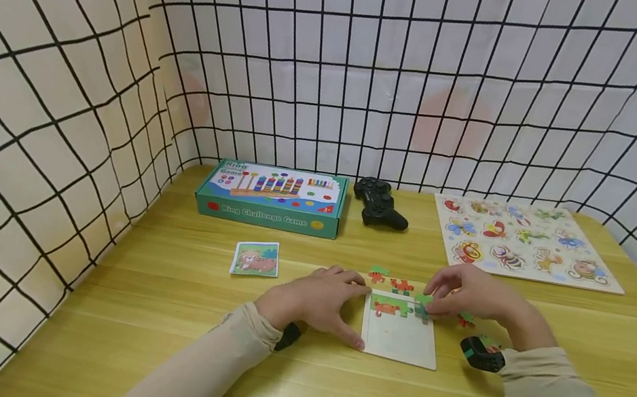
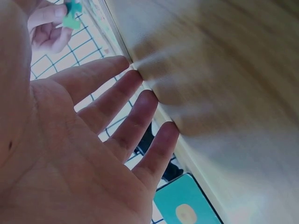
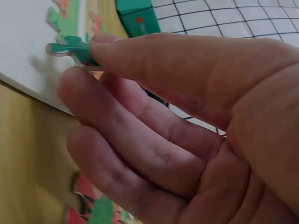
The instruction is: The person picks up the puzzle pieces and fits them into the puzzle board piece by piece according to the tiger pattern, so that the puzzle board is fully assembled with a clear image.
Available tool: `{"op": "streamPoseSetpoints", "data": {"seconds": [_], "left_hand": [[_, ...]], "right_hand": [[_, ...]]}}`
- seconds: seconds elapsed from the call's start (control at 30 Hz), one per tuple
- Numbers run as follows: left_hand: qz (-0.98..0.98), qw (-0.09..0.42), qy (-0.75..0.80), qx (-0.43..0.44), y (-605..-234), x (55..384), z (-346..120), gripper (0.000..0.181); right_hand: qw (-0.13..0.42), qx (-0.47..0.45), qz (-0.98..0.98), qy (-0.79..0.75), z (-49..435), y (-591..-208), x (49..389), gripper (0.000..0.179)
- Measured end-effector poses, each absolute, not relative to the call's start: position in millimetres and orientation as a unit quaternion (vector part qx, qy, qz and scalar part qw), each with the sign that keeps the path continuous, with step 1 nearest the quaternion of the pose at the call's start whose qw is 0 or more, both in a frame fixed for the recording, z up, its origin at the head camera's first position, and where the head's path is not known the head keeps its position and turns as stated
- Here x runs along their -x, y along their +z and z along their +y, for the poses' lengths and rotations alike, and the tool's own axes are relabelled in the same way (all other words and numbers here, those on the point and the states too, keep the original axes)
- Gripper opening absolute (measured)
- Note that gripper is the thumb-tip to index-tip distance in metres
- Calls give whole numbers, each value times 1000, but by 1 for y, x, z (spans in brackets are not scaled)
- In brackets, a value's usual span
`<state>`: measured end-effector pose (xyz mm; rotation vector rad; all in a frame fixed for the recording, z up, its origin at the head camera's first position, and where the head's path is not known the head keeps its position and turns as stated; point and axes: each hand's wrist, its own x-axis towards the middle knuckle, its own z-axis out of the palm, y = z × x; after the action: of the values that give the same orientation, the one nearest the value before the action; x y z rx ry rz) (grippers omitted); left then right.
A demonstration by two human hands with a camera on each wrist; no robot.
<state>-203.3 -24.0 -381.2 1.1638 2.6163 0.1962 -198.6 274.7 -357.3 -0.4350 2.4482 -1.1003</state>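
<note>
– Where is the green puzzle piece (image 3: pixel 79 49)?
– Pinched by the right hand (image 1: pixel 472 295) above the white board (image 1: pixel 401 340), toward one o'clock
– And the left hand (image 1: pixel 319 298)?
– Spread, thumb and forefinger at the board's nine o'clock edge

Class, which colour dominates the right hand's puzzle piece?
Green; the puzzle piece shows best in the right wrist view.

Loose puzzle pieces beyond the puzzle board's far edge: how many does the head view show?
2: one piece near the far left corner of the puzzle board, another piece just right of it. The right hand may hide others.
</note>
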Motion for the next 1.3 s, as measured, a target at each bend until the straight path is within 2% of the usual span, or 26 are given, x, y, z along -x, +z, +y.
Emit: {"op": "streamPoseSetpoints", "data": {"seconds": [0.2, 0.7, 0.97, 1.3], "left_hand": [[904, 137, 66, -400, -381, 203, -24, 96], [903, 132, 67, -402, -382, 204, -24, 95], [904, 133, 67, -401, -383, 204, -24, 96], [905, 132, 64, -400, -383, 204, -23, 96]], "right_hand": [[241, 170, 866, -405, 271, -363, 199, 24], [220, 150, 903, -339, 263, -365, 199, 19], [211, 182, 903, -328, 263, -367, 201, 23], [190, 202, 914, -295, 257, -366, 197, 16]]}}
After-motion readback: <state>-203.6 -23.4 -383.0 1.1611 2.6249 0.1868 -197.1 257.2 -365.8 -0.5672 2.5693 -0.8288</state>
